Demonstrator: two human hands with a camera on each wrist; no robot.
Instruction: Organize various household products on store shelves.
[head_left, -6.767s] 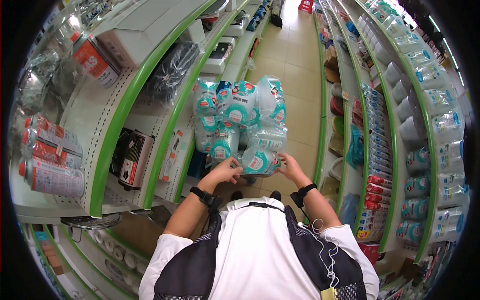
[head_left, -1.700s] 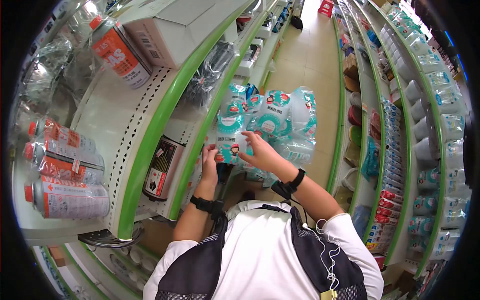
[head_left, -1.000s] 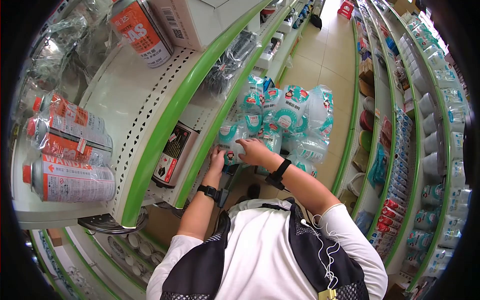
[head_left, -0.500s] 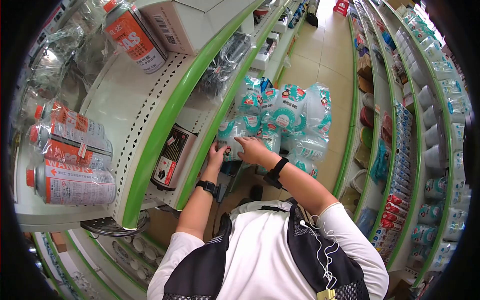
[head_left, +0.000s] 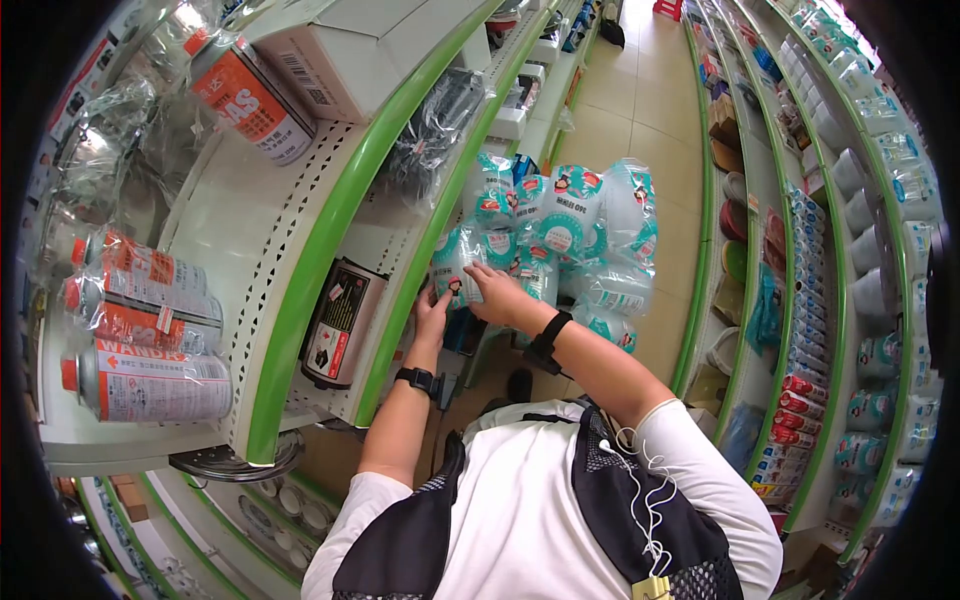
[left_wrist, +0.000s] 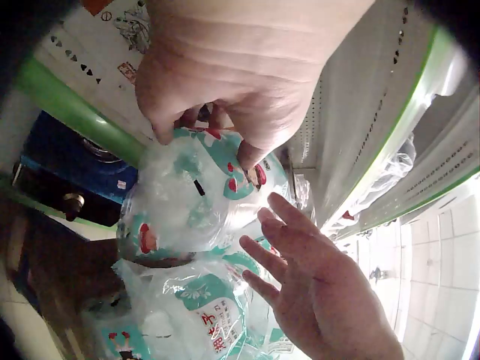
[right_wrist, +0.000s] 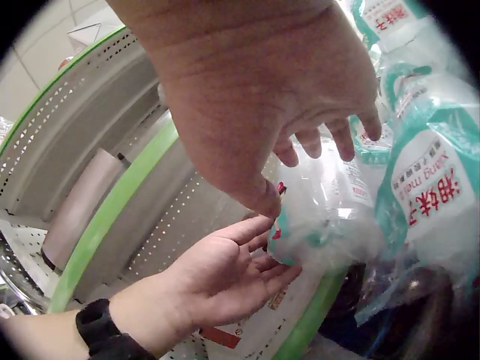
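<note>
Clear packs with teal prints (head_left: 560,235) stand clustered in front of the person, beside the left shelf. The left hand (head_left: 430,318) holds the near-left pack (head_left: 457,262) at its lower end; in the left wrist view its thumb lies on the wrap (left_wrist: 199,199), with the other fingers bent behind the edge. On that pack's right side rest the fingertips of the right hand (head_left: 505,298), spread and slightly bent. The right wrist view shows the right hand (right_wrist: 274,105) over the pack (right_wrist: 326,191) and the left hand (right_wrist: 217,281) palm-up at its lower end.
Green-edged shelves (head_left: 300,330) run along the left, bearing orange gas cans (head_left: 250,100), a white box (head_left: 350,60) and a boxed item (head_left: 345,322). Across the tiled aisle (head_left: 655,130), shelves hold bowls, red-wrapped rolls (head_left: 800,405) and more teal packs (head_left: 880,355).
Both hands have moved left from the front packs to the near-left pack, which was lifted between them and lowered beside the shelf. Over the last half second the hands hardly shift; the head view tilts slightly.
</note>
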